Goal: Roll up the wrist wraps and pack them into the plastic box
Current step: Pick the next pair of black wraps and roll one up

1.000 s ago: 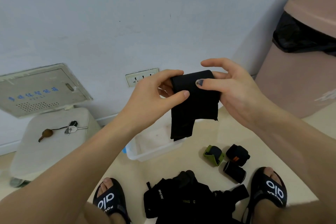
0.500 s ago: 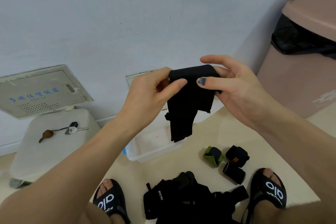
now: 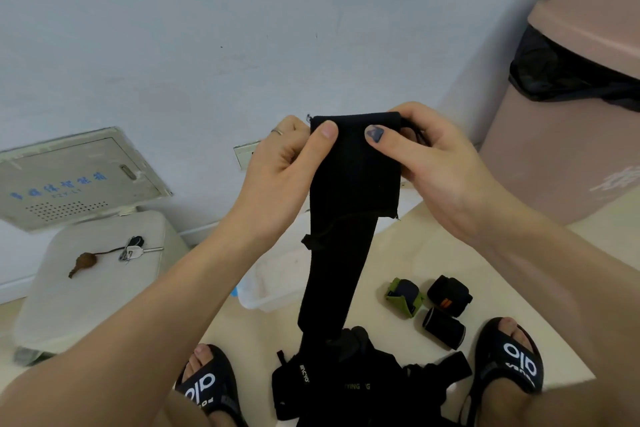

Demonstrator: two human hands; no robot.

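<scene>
A long black wrist wrap (image 3: 349, 198) hangs in front of me, its top end folded over. My left hand (image 3: 287, 163) pinches its upper left corner and my right hand (image 3: 429, 156) pinches its upper right, thumbs on the front. Its tail reaches down to a heap of black wraps (image 3: 360, 381) on the floor between my feet. Behind the hanging wrap a clear plastic box (image 3: 270, 291) stands on the floor, partly hidden. Three rolled wraps lie at the right: a green one (image 3: 403, 296) and two black ones (image 3: 449, 295) (image 3: 444, 328).
A white stool (image 3: 93, 288) at the left carries keys (image 3: 133, 251). A pink bin (image 3: 568, 121) with a black liner stands at the right by the wall. My feet in black sandals (image 3: 509, 364) (image 3: 206, 388) flank the heap.
The wrap has unrolled: its tail dropped from above the box down to the heap on the floor. Both hands shifted to pinching the folded top edge.
</scene>
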